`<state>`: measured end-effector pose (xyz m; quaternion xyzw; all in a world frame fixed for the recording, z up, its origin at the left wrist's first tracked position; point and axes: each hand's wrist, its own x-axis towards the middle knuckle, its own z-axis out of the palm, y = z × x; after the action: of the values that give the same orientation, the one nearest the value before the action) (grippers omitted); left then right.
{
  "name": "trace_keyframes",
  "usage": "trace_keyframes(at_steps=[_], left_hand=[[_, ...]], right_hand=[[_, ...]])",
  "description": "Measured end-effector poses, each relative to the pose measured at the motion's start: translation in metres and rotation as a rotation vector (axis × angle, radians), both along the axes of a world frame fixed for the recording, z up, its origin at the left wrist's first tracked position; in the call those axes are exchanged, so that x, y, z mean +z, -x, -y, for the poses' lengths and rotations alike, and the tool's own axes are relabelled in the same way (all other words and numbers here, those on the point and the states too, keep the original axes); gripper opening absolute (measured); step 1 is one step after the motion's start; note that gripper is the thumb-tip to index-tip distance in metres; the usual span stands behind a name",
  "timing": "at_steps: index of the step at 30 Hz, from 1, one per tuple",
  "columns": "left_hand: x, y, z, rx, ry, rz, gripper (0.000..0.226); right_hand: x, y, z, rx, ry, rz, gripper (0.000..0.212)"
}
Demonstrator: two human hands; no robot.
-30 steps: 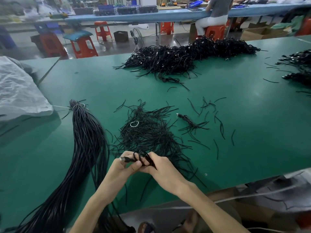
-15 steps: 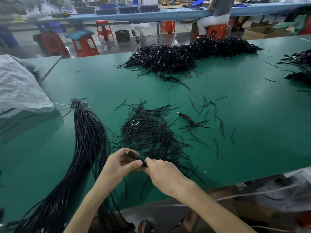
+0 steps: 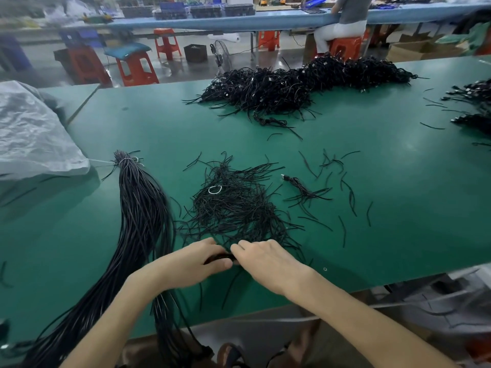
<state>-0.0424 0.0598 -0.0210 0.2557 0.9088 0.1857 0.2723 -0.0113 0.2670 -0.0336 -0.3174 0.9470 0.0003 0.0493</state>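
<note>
Just in front of the loose heap of thin black ties (image 3: 233,208), the left hand (image 3: 194,264) and right hand (image 3: 268,261) both pinch a small bundled black cable (image 3: 219,258).

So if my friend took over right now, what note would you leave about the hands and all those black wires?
Left hand grips a small folded wire at the near edge of the table; right hand pinches its end.
Loose ties lie just behind the hands; the long wire bundle lies left, hanging over the edge.
Done, it seems: one tied wire to the right, a big heap far back.
Left: probably finish tying this one, then the long bundle.
</note>
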Motion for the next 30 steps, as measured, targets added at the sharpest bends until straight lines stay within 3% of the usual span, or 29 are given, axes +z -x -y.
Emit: trace_keyframes(at_steps=[5,10,15,20,22,26,30], left_hand=[[-0.001,-0.005,-0.011,0.043,0.05,0.026,0.037],[-0.002,-0.012,-0.013,0.092,-0.082,0.032,0.035],[-0.008,-0.015,-0.013,0.105,-0.071,-0.108,0.032],[-0.017,-0.015,-0.011,0.183,-0.106,-0.16,0.025],[-0.018,-0.015,-0.011,0.217,-0.151,-0.124,0.028],[-0.014,-0.011,-0.011,0.192,-0.227,0.045,0.032],[-0.012,-0.013,-0.008,0.169,-0.36,0.286,0.036]], right_hand=[[0.003,0.005,-0.005,0.001,0.034,-0.017,0.025],[0.003,0.01,-0.007,-0.007,0.102,-0.015,0.011],[-0.002,0.01,-0.006,0.012,0.154,-0.001,0.003],[-0.001,0.009,-0.001,0.027,0.176,-0.011,0.031],[-0.003,0.007,0.0,0.039,0.147,-0.054,0.031],[-0.004,0.008,-0.004,0.075,0.13,-0.085,0.011],[-0.004,0.011,-0.007,0.121,0.136,-0.122,0.01]])
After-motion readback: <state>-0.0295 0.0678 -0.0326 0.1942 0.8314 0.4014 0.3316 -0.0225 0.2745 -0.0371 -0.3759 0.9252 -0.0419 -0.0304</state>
